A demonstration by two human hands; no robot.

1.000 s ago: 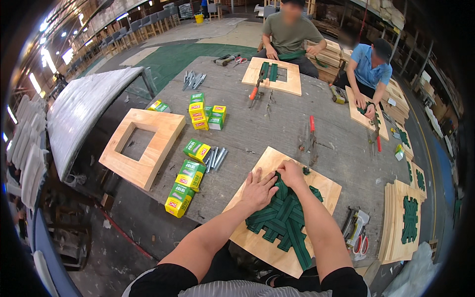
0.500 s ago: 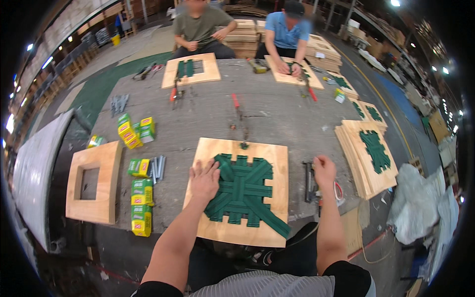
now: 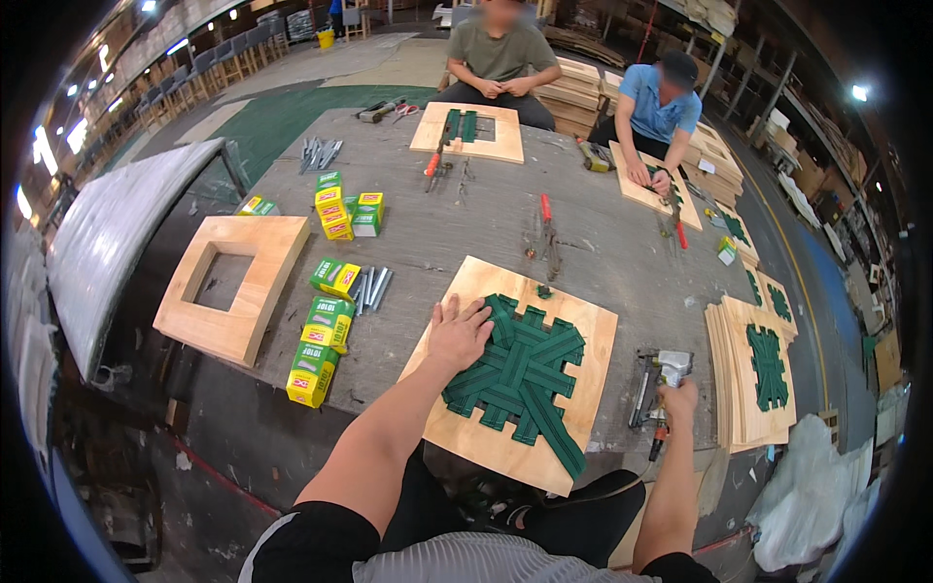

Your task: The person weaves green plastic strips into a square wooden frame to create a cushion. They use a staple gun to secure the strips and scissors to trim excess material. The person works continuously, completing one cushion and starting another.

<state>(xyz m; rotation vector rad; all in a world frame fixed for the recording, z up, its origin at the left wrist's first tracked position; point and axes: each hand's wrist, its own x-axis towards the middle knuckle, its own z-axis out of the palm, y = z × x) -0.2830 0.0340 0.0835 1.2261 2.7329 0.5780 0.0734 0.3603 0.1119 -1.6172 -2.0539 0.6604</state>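
A square plywood panel (image 3: 442,413) lies on the grey table in front of me, with green webbing straps (image 3: 520,364) woven across its middle. One loose strap end runs toward the panel's near right corner. My left hand (image 3: 460,333) rests flat at the panel's left side, fingers spread, touching the edge of the webbing. To the right of the panel, my right hand (image 3: 678,400) is wrapped round the handle of a silver and black staple gun (image 3: 671,365). The gun appears to lie on the tabletop.
Staple boxes (image 3: 317,350) and loose staple strips (image 3: 374,290) lie left, beside a bare wooden frame (image 3: 180,313). A red-handled tool (image 3: 546,233) lies beyond the panel. Finished panels (image 3: 736,379) are stacked right. Two people (image 3: 501,58) (image 3: 656,112) sit opposite with similar panels.
My right hand has moved from above the staple gun onto its handle and closed round it. My left hand stays on the panel. The view has swung leftward.
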